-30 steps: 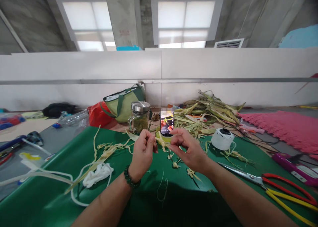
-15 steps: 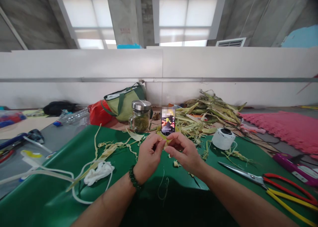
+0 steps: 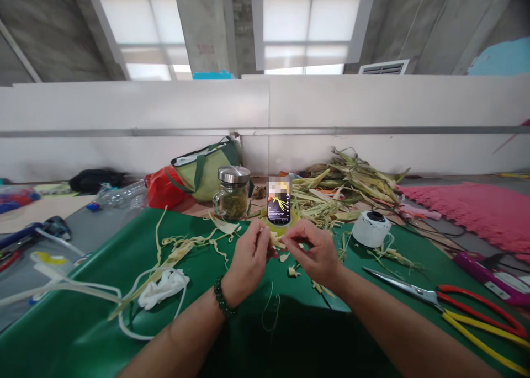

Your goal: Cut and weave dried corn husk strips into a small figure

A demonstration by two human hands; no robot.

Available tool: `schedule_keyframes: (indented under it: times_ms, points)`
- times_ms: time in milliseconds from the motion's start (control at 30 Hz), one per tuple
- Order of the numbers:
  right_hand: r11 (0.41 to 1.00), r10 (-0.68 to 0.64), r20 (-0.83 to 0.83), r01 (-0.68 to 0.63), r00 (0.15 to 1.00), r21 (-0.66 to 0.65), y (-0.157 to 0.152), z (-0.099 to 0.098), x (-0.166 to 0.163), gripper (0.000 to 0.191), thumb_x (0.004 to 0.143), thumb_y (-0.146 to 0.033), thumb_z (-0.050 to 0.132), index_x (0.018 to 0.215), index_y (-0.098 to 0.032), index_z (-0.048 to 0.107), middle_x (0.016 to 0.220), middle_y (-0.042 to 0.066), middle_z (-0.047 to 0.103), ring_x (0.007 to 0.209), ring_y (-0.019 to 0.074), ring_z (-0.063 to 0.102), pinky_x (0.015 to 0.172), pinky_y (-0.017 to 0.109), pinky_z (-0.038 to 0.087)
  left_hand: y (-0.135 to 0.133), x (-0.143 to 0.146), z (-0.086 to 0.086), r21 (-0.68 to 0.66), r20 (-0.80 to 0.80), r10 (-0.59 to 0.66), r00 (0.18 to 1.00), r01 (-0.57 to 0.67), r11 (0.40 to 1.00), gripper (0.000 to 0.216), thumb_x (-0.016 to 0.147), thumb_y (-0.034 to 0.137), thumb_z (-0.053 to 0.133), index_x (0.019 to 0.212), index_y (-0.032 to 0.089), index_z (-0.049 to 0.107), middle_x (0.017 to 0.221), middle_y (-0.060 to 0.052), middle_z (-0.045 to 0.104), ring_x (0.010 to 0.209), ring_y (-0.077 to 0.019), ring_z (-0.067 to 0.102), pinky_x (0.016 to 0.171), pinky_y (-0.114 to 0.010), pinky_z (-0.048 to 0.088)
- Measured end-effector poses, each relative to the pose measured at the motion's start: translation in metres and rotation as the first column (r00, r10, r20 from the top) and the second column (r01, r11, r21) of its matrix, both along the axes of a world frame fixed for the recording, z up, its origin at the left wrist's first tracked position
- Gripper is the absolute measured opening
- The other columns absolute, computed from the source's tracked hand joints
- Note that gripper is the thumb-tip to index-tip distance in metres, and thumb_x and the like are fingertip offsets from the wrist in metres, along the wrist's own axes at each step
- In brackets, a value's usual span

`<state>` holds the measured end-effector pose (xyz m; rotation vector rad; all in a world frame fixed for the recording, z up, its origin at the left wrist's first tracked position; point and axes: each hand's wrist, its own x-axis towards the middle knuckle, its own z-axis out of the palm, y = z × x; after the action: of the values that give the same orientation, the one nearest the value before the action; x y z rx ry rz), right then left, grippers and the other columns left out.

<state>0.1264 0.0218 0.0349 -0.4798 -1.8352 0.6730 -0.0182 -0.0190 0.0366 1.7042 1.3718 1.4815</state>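
Over the green mat (image 3: 223, 334), my left hand (image 3: 250, 256), with a dark green bead bracelet (image 3: 223, 296) at its wrist, pinches a small pale yellow piece of corn husk (image 3: 276, 239). Opposite it, my right hand (image 3: 312, 252) has thumb and forefinger closed at the right end of the same piece; the fingers partly cover it. Just behind my hands stands a phone (image 3: 279, 204) with a picture of yellow strips on its screen. Small husk scraps (image 3: 293, 271) lie on the mat below my right hand.
Scissors (image 3: 418, 292) with red and yellow handles and a white thread spool (image 3: 370, 230) lie at right. A glass jar mug (image 3: 233, 193) and dried husks (image 3: 356, 179) stand behind. White cord and cloth (image 3: 164, 289) sit at left, beside long husk strips (image 3: 176, 254).
My fingers have moved apart slightly, and more of the pale husk piece shows between them. The picture on the phone screen has changed.
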Motion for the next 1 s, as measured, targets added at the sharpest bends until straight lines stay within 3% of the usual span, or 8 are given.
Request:
schedule_keyframes:
  times_ms: [67,267,400,500,767,833,900,1000]
  points:
    - [0.998,0.028,0.007,-0.027,1.0,-0.055,-0.001,-0.002,-0.003,0.008,0.078,-0.021,0.057,0.072,-0.019,0.053,0.064,-0.001,0.056,0.055,0.0107,0.057,0.05,0.021,0.048,0.001,0.001,-0.002,-0.041,0.007,-0.008,1.0,0.008,0.999,0.026,0.09,0.037,0.035,0.069,0.021,0.037,0.06,0.005,0.041,0.05,-0.0109,0.046,0.048,-0.022,0.036]
    - [0.957,0.115,0.007,-0.109,0.993,-0.269,-0.003,-0.001,-0.01,0.015,0.075,-0.025,0.062,0.072,-0.02,0.049,0.06,-0.002,0.056,0.053,0.0116,0.058,0.048,0.022,0.047,0.002,-0.001,-0.003,0.09,-0.122,0.102,0.987,-0.092,0.992,0.022,0.087,0.032,0.038,0.069,0.02,0.041,0.059,0.005,0.042,0.052,-0.0097,0.039,0.05,-0.021,0.031]
    - [1.0,0.023,0.118,-0.02,0.993,-0.024,0.0,-0.002,-0.007,0.01,0.078,-0.019,0.058,0.07,-0.019,0.052,0.064,-0.001,0.057,0.055,0.0099,0.055,0.051,0.02,0.045,0.003,-0.004,0.0,0.114,-0.084,0.125,0.989,-0.115,0.987,0.024,0.084,0.032,0.045,0.064,0.019,0.044,0.056,0.005,0.041,0.052,-0.0096,0.038,0.049,-0.02,0.031]
    - [0.978,-0.082,0.146,0.051,0.986,0.202,0.002,-0.002,-0.002,0.009,0.079,-0.013,0.055,0.072,-0.019,0.056,0.067,-0.001,0.06,0.059,0.0097,0.056,0.056,0.02,0.045,0.004,-0.008,0.004,0.064,0.031,0.075,0.997,-0.077,0.995,0.026,0.082,0.036,0.05,0.062,0.019,0.046,0.052,0.006,0.039,0.048,-0.009,0.036,0.046,-0.02,0.029]
    - [0.967,-0.104,0.109,0.074,0.989,0.245,0.004,-0.002,0.002,0.011,0.078,-0.012,0.056,0.071,-0.019,0.058,0.067,-0.001,0.063,0.059,0.0103,0.058,0.056,0.02,0.046,0.003,-0.014,0.013,-0.109,0.181,-0.057,0.982,0.078,0.991,0.031,0.078,0.044,0.054,0.064,0.02,0.042,0.048,0.009,0.032,0.038,-0.0066,0.032,0.038,-0.019,0.027]
    - [0.984,-0.073,0.122,0.051,0.99,0.172,0.004,-0.002,0.001,0.008,0.079,-0.016,0.057,0.071,-0.019,0.057,0.066,0.0,0.063,0.058,0.0107,0.058,0.055,0.021,0.046,0.003,-0.014,0.012,-0.066,0.112,-0.03,0.993,0.038,0.997,0.029,0.079,0.041,0.053,0.063,0.019,0.043,0.049,0.008,0.034,0.041,-0.0074,0.034,0.04,-0.019,0.028]
    - [0.999,0.03,0.153,-0.028,0.988,-0.017,0.004,0.0,0.0,0.006,0.081,-0.024,0.057,0.077,-0.019,0.056,0.065,-0.001,0.062,0.055,0.0105,0.059,0.05,0.02,0.046,0.002,-0.013,0.01,0.014,0.007,0.008,1.0,-0.008,1.0,0.027,0.08,0.037,0.051,0.062,0.019,0.044,0.051,0.007,0.038,0.046,-0.0082,0.036,0.044,-0.019,0.029]
    - [0.967,0.16,0.223,-0.107,0.962,-0.232,0.004,0.002,-0.001,0.02,0.086,-0.036,0.052,0.078,-0.018,0.056,0.061,-0.002,0.059,0.048,0.0092,0.058,0.044,0.018,0.043,0.0,-0.01,0.007,0.097,-0.117,0.035,0.993,-0.023,0.995,0.025,0.082,0.032,0.048,0.061,0.019,0.045,0.053,0.005,0.041,0.049,-0.0089,0.037,0.047,-0.02,0.03]
